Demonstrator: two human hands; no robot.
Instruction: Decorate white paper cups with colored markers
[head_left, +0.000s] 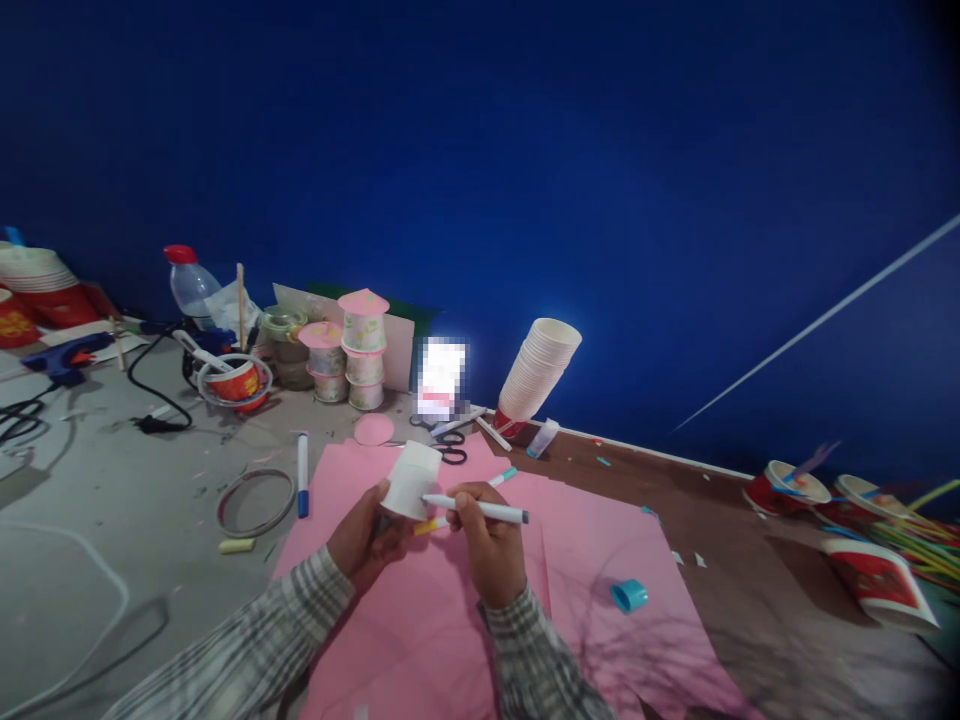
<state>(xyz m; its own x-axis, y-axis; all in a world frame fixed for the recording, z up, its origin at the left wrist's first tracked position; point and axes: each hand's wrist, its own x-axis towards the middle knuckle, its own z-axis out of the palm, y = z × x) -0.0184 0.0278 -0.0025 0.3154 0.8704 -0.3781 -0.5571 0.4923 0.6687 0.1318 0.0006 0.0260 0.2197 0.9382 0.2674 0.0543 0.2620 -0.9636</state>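
Observation:
A small white paper cup (411, 480) is gripped by my left hand (365, 535), tilted above the pink paper (420, 640). My right hand (489, 545) pinches a white marker pen (491, 510), its tip at the cup's side. Under the two hands lies a yellow marker (431, 525), partly hidden. A teal-ended marker (501, 477) rests on the paper just beyond, near black-handled scissors (452, 447). Any drawing on the cup is too small to make out.
Decorated cup towers (365, 350) stand at the back, beside a blurred bright screen (441, 378) and a leaning cup stack (538, 370). A tape roll (256, 502) and blue-capped marker (302, 475) lie left. A teal cap (629, 596) sits right; a glue gun (64, 355) lies far left.

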